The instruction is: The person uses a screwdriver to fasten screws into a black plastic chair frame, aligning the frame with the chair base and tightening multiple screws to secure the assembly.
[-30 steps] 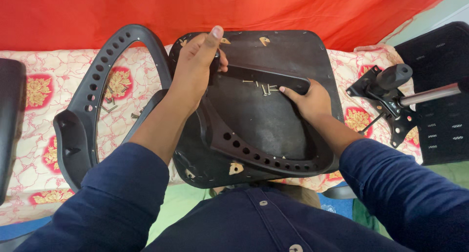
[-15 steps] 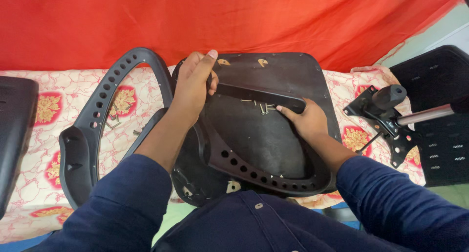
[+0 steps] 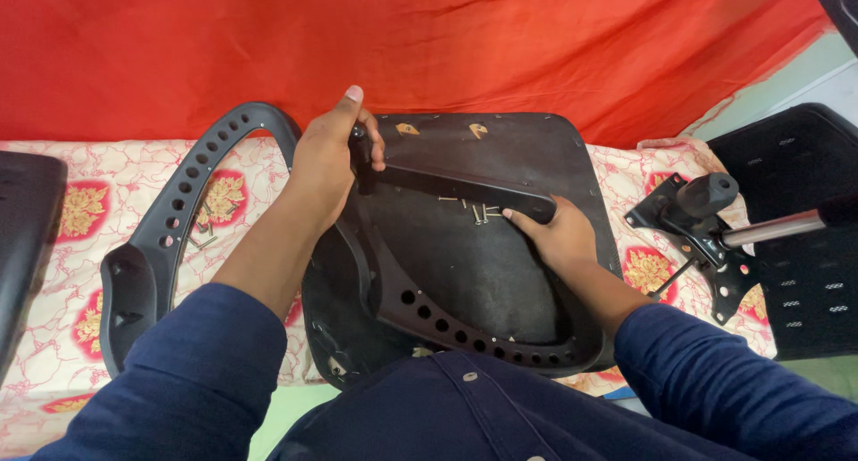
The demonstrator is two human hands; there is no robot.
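A: Head view. What is the left hand (image 3: 329, 162) doing?

B: It is reaching forward with the forearm angled up and to the right, fingers curling tightly around the far-left end of a black armrest (image 3: 451, 278), thumb pointing up towards the red cloth (image 3: 429, 41).

A: And the right hand (image 3: 556, 238)?

B: It is lying palm down, wrist bent inward, fingers pressed together and gripping the right end of the armrest's flat top bar.

A: Where is the armrest sitting?

B: It is resting on the upturned black seat base (image 3: 536, 157), its perforated curve sweeping towards the person's lap. Loose screws (image 3: 478, 213) are lying on the base just beside the right fingertips.

A: Surroundings?

B: A second armrest (image 3: 165, 238) is lying to the left on the patterned sheet (image 3: 80, 220); a tilt mechanism (image 3: 702, 224) is lying to the right.
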